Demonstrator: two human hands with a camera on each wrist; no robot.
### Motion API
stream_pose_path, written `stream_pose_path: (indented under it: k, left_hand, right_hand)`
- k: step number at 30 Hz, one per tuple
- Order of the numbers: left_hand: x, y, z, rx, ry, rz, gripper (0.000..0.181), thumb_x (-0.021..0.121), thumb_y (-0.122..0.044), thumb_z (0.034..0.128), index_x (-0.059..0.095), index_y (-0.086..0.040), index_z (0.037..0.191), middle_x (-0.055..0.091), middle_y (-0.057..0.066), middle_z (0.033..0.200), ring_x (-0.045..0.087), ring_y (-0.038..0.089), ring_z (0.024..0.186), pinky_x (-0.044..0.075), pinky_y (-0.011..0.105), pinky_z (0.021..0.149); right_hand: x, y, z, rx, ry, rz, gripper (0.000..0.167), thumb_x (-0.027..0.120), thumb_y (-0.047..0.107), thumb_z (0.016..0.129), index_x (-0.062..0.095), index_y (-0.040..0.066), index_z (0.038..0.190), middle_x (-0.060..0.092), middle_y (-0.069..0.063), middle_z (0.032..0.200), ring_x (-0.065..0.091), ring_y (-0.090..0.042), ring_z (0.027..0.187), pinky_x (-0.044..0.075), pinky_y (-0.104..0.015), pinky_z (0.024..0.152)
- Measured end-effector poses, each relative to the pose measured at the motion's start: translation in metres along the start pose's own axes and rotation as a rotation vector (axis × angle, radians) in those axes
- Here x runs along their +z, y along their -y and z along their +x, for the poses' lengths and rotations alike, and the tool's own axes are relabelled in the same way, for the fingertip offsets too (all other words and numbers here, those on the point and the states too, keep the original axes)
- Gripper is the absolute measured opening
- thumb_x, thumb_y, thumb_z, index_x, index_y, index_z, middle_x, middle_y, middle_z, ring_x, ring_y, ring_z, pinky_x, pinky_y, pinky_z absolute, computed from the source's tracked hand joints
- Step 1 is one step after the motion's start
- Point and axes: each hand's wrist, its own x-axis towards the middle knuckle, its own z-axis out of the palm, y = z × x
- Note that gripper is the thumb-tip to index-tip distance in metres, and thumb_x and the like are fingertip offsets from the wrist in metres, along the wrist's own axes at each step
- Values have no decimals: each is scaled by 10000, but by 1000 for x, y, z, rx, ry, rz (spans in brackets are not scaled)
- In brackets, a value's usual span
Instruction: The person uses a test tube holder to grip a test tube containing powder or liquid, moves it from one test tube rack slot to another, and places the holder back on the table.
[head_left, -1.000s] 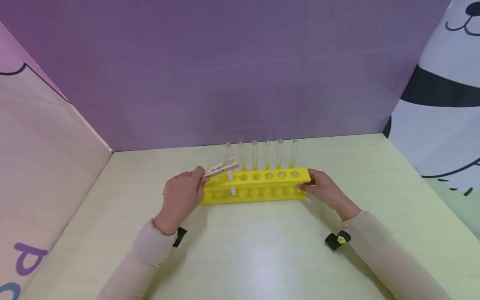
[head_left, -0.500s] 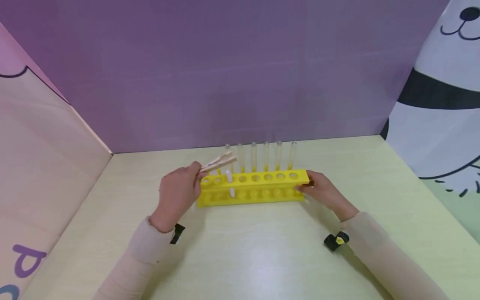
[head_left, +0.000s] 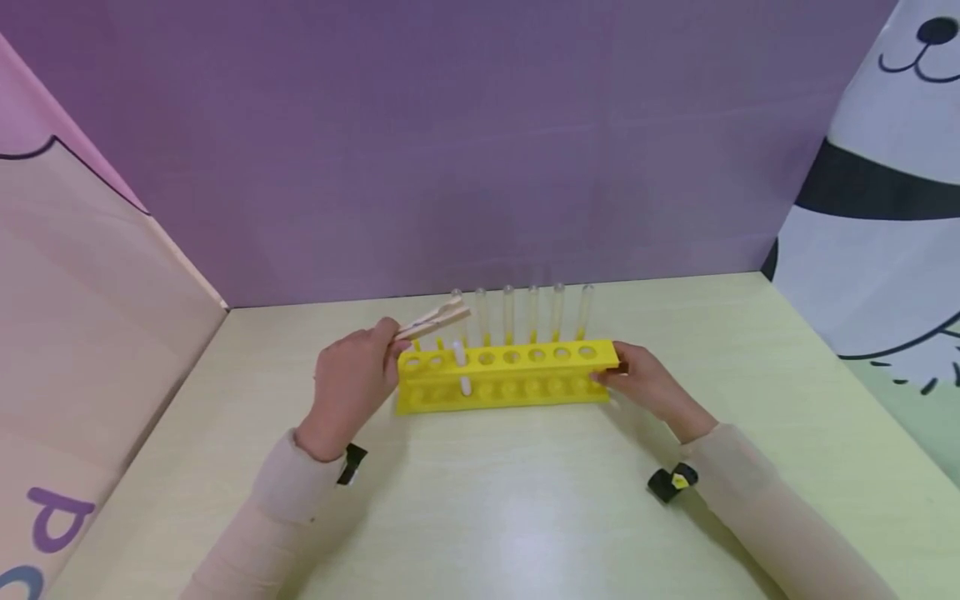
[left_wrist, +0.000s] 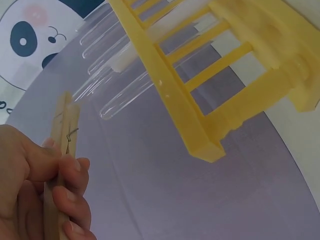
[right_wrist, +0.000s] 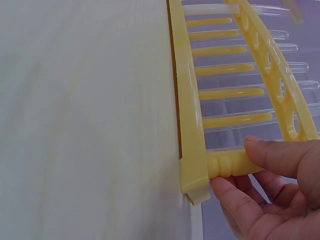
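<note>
My left hand [head_left: 351, 379] grips a wooden test tube clamp [left_wrist: 65, 122] with a wire spring, its thumb and fingers curled round the handle. In the head view the clamp's tip hangs above the yellow test tube rack [head_left: 517, 392], near the top of a tube with white in it [head_left: 460, 353] in the front row. Clear glass test tubes [head_left: 509, 312] stand along the rack's back row, rounded ends up. My right hand [right_wrist: 280, 190] pinches the round end post [right_wrist: 232, 163] of the rack between thumb and fingers. The rack stands upright on the table.
The pale table [head_left: 495, 508] reaches to a purple back wall [head_left: 480, 150]. A light side panel [head_left: 90, 333] borders the left, and a panel with a panda picture [head_left: 885, 258] the right. Black straps [head_left: 673, 482] show at the wrists.
My left hand has drawn slightly left and upward, lifting the clamp's tip off from beside the white tube's top. The right hand keeps its hold on the rack, which has hardly shifted.
</note>
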Motion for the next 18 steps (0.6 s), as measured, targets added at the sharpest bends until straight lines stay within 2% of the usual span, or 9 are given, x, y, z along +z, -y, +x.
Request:
stream_pose_path:
  k: [7,13,18]
  left_hand:
    - [-2,3,-2,-19,32,-9,221,663,-191,882,572,2,938,398,26,511,318,150,392,282,283,365]
    - [-4,8,-4,-48,96,-98,250,625,-156,908,575,53,1036,468,54,568,352,164,442,315,283,414]
    - [-6,12,-8,-54,66,-141,260,596,-121,920,562,67,1097,519,81,610,376,173,460,334,290,431]
  right_hand:
    - [0,2,0,11,8,-8,384,599,61,908,499,-81,1250,560,-228,1195,552,-272,984,494,-287,810]
    - [-1,4,-1,17,12,-6,387,596,63,913,494,-79,1258,552,-227,1208,546,-273,991,493,-304,823]
    - [-1,3,-1,21,12,-6,388,597,65,913,493,-78,1257,553,-227,1207,548,-276,993,495,-310,823]
